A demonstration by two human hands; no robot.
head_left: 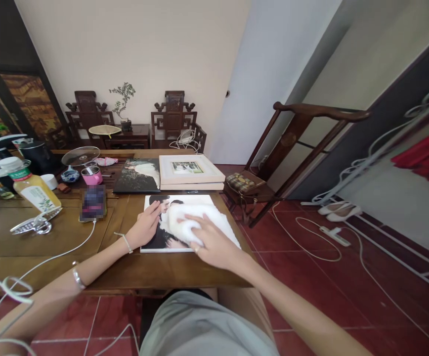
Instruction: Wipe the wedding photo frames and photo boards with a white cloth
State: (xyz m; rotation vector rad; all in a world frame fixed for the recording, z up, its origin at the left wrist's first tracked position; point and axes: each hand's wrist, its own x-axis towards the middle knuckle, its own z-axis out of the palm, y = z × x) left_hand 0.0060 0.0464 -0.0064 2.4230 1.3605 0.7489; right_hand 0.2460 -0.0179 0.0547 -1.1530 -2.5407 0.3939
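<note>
A large photo album [222, 223] with a printed picture on its cover lies flat on the wooden table [133, 269] in front of me. My left hand [146, 226] rests flat on its left edge, fingers stretched out. My right hand [210, 242] presses a white cloth [187, 228] onto the cover, fingers curled over it. Both wrists wear bracelets.
Behind the album lie a dark album [136, 175] and a stack of white albums [190, 172]. A phone [93, 202] with a white cable, a drink bottle [32, 188], a pink cup [92, 175] and a small fan [80, 157] sit left. A wooden chair [292, 148] stands right; cables cross the red tiled floor.
</note>
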